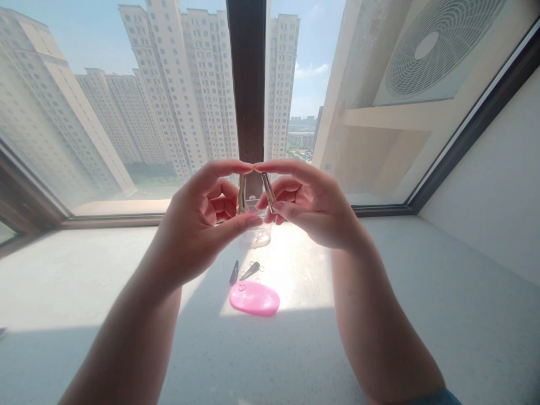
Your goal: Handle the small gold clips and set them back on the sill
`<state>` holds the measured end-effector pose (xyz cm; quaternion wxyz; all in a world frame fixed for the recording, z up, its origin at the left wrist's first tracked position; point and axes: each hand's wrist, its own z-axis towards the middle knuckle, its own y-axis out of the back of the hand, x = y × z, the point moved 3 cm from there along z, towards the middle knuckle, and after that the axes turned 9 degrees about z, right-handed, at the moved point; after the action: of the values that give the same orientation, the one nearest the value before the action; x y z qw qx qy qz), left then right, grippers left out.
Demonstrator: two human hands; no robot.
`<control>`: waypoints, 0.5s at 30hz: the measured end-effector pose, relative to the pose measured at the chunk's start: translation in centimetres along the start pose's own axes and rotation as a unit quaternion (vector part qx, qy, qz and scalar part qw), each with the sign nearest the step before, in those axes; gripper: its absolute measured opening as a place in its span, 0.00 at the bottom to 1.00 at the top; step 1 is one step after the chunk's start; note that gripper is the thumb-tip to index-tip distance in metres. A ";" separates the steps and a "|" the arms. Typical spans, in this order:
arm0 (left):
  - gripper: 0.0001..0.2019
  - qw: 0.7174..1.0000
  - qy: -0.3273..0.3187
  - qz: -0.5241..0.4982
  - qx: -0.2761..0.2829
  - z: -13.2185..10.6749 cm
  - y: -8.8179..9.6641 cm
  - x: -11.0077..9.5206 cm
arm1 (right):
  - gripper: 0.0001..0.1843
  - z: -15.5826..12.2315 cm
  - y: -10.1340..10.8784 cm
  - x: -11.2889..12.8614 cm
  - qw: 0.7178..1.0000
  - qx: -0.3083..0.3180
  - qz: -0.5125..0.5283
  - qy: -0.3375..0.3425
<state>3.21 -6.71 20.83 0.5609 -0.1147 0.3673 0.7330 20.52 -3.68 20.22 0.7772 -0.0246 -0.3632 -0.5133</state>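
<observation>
Both hands are raised in front of the window, index fingertips meeting at the top. My left hand (202, 216) pinches a slim gold-coloured metal clip (241, 194), which stands nearly upright between index finger and thumb. In my right hand (314, 205) is a second metal clip (269, 192), tilted, with its lower end at the thumb. The exact kind of these clips is hard to make out. Behind and below the fingers stands a clear plastic container (258, 236), partly hidden by the hands.
On the pale sill (253, 360) lies a pink oval lid (255, 298). Just behind it are a black hair clip (234, 272) and another small dark clip (252, 270), with thin rings near it. A dark window frame (248, 84) rises behind the hands.
</observation>
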 end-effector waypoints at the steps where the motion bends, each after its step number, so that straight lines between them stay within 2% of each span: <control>1: 0.21 1.000 -0.001 0.000 -0.002 0.0 0.0 0.0 | 0.24 0.0 0.0 0.0 1.000 -0.001 -0.001 -0.004; 15: 0.21 1.000 0.002 0.014 -0.002 0.1 0.1 0.0 | 0.26 0.0 -0.1 0.0 1.000 0.009 -0.003 0.002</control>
<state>3.17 -6.68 20.93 0.5496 -0.1123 0.3687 0.7412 20.48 -3.73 20.24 0.7766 -0.0157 -0.3663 -0.5124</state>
